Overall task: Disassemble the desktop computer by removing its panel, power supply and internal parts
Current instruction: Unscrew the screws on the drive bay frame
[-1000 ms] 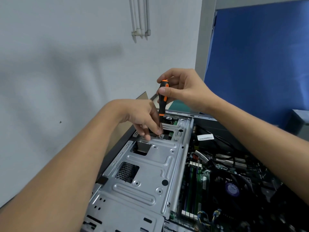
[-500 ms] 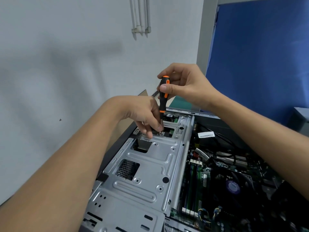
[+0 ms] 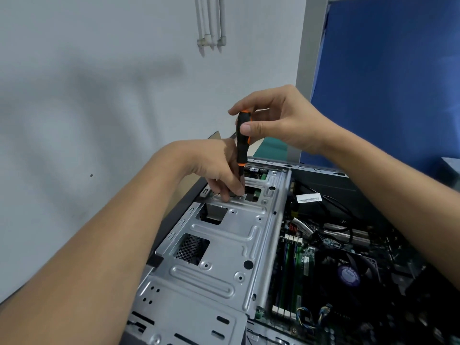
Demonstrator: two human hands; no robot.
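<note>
An open desktop computer case lies flat, with a silver metal drive bracket (image 3: 224,247) on its left side. A black and orange screwdriver (image 3: 242,143) stands upright with its tip on a screw (image 3: 239,197) at the bracket's far end. My right hand (image 3: 281,118) pinches the screwdriver handle near the top between thumb and fingers. My left hand (image 3: 219,170) reaches down beside the shaft, its fingertips pinching the shaft near the tip at the screw. The motherboard (image 3: 306,265) with memory sticks and a CPU fan (image 3: 348,272) shows on the right.
A white wall stands close on the left, with pipes (image 3: 211,23) high up. A blue panel (image 3: 388,78) rises behind the case at right. Black cables (image 3: 331,207) and a white label (image 3: 308,197) cross the case interior. A green mat (image 3: 273,150) lies beyond the case.
My right hand has shifted its grip on the screwdriver handle, thumb now lower on it. The left hand stays at the screw. The camera view has tilted slightly.
</note>
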